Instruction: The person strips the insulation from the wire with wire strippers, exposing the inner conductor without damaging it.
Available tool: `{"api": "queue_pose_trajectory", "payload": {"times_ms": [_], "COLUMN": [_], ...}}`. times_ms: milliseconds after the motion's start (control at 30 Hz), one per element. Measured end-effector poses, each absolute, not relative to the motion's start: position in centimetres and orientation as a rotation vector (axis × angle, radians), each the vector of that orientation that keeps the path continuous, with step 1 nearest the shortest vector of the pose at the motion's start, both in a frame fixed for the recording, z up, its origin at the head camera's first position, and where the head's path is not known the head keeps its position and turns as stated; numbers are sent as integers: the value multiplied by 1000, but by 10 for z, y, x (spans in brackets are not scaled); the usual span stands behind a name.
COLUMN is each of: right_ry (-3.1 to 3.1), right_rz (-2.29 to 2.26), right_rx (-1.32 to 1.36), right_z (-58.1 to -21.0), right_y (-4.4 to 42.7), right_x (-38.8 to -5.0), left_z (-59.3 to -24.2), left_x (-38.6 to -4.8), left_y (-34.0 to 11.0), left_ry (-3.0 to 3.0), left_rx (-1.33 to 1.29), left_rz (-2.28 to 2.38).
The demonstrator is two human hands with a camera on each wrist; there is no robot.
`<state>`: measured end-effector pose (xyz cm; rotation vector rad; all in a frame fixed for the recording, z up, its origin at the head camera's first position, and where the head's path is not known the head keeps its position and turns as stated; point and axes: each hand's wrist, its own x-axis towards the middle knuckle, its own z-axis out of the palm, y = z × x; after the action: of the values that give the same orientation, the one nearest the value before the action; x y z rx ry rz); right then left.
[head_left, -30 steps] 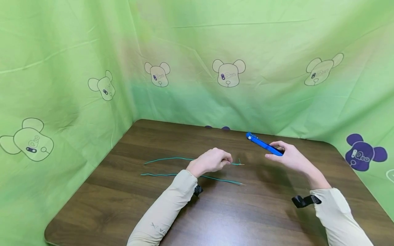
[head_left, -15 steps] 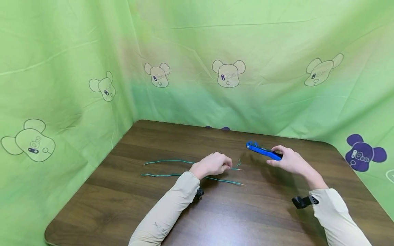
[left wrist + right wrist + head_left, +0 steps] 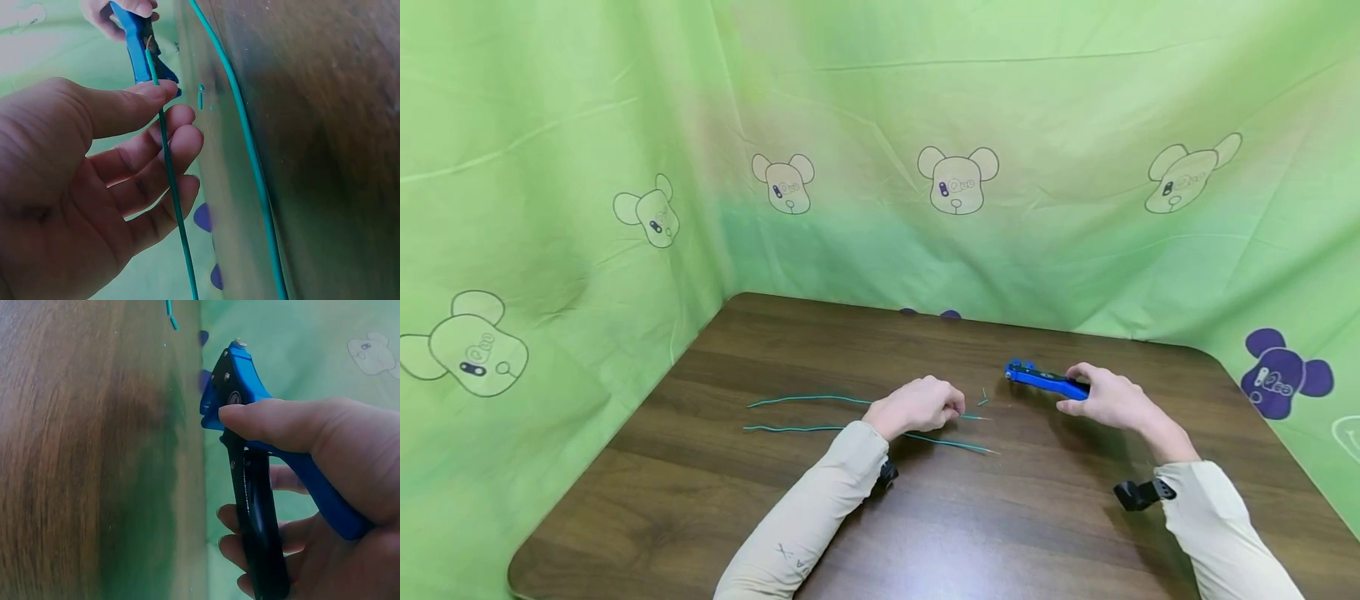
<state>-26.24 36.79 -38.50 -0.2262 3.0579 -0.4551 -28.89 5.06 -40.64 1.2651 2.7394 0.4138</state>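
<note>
My left hand [image 3: 917, 407] pinches a thin green wire [image 3: 174, 181] between thumb and index finger, close to its bare copper end. The wire's tail runs leftward over the table in the head view. Nearer to me, a second green wire [image 3: 790, 428] lies roughly parallel, its bared tip pointing right and its middle hidden behind the left hand and arm. My right hand [image 3: 1112, 400] grips a wire stripper [image 3: 253, 469] with blue and black handles, thumb on its body. The tool's head points left, apart from the held wire. Short green insulation scraps [image 3: 983, 393] lie just beyond the wire end.
A brown wood-grain table [image 3: 647, 500] holds everything. Green fabric printed with cartoon heads hangs as a curtain [image 3: 865, 242] along the back and sides. Black straps [image 3: 1142, 493] with wrist cameras sit on both wrists.
The stripper has come down toward the table and turned from a steep slant to nearly level. My left hand has shifted the held wire slightly toward me, away from the scraps.
</note>
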Motion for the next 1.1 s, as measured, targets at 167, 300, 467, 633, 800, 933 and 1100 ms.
{"api": "queue_pose_trajectory", "payload": {"times_ms": [167, 300, 467, 633, 800, 933, 1100], "right_ry": [3065, 3075, 3080, 3034, 2972, 2955, 2925], "right_rz": [-425, -401, -402, -405, -378, -361, -367], "right_rx": [-203, -185, -206, -242, -278, -303, -323], "right_z": [-388, -390, -391, -390, -391, -394, -397], "right_y": [371, 375, 378, 380, 381, 382, 382], "right_x": [-263, -264, -262, -262, -263, -265, -265], "left_z": [-406, -406, -407, -408, -409, -410, -411], "left_x": [-288, -287, -286, -285, -284, -284, -283], "left_y": [51, 53, 56, 57, 57, 58, 59], "left_ry": [2743, 2751, 2761, 2768, 2778, 2790, 2794], "left_rx": [1254, 1228, 1199, 1193, 1169, 1142, 1148], "left_rz": [401, 374, 324, 298, 289, 253, 223]}}
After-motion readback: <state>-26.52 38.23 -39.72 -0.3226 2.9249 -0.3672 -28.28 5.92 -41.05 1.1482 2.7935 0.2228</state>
